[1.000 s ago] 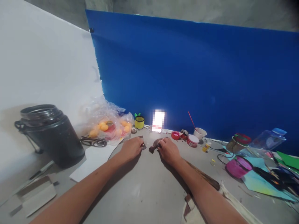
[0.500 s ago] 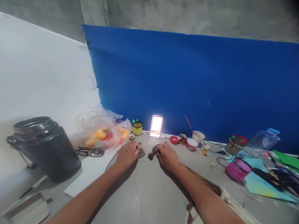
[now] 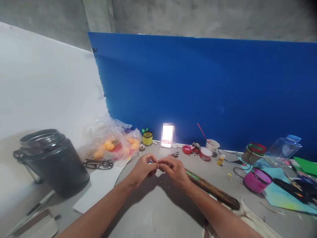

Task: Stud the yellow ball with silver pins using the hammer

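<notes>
Shiny piece (image 3: 150,161), one: above the worktop (image 3: 153,211), within the curled grip of my left hand (image 3: 145,168). Right hand (image 3: 175,169): fingertips pinched together; contents, I cannot tell. Probably light, stiff, slippery; hold by edges.

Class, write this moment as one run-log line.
left hand: fingers around small shiny item, identity unclear | right hand: fingertips at left hand's fingertips | wooden handle: on table, beside right hand

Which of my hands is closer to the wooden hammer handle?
Your right hand. It is just left of the far end of the wooden handle. Your left hand is farther off, on the other side of your right hand.
</notes>
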Tool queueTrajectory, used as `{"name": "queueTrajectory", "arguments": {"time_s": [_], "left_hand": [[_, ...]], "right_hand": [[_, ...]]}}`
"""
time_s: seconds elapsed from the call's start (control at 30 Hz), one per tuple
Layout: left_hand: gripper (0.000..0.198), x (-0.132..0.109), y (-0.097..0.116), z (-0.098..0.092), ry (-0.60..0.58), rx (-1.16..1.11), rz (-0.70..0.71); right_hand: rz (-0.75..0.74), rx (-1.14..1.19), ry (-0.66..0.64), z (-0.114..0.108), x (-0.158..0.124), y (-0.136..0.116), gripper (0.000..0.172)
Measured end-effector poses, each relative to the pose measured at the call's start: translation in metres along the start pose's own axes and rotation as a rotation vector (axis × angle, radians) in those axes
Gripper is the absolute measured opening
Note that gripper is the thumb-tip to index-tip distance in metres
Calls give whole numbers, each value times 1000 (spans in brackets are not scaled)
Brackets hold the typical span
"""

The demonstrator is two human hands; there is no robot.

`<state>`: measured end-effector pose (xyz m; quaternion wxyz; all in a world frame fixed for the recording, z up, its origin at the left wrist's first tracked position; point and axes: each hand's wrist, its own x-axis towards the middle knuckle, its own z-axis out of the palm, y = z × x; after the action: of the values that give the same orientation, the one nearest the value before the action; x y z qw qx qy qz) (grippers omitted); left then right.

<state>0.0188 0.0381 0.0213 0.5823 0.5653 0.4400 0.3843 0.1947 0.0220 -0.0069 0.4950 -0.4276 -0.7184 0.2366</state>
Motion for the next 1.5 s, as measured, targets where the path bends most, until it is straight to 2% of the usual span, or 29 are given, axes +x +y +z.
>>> {"name": "queueTrajectory", "arguments": {"time_s": [0.2,0.4,0.57,0.7,0.87,1.0,1.17,1.37,1.5], "left_hand": [[29,4,-2,3,14,-25,-23],[32,-2,4,10,23,8,-61],[36,-15,-20,18,52,-58,-66],[39,-19,-40,18,-37,-205,-135],[34,-19,-36,10,-159,-510,-115],[43,-17,-30,7,-118,-434,-86],[48,-16,-33,6,-59,-267,-41],[52,-15,-39,6,-91,-255,-35],[52,-17,-35,8,-73,-143,5]], "right_hand": [[136,124,-10,-5,4,-1,20],[413,459,48,-7,9,0,26],[571,593,96,-7,12,10,37],[595,655,21,-1,7,20,38],[638,756,-85,4,1,30,41],[658,848,-120,-1,2,34,41],[674,884,-116,-6,5,37,44],[667,879,-163,-9,5,39,42],[634,907,-167,-9,3,37,40]]}}
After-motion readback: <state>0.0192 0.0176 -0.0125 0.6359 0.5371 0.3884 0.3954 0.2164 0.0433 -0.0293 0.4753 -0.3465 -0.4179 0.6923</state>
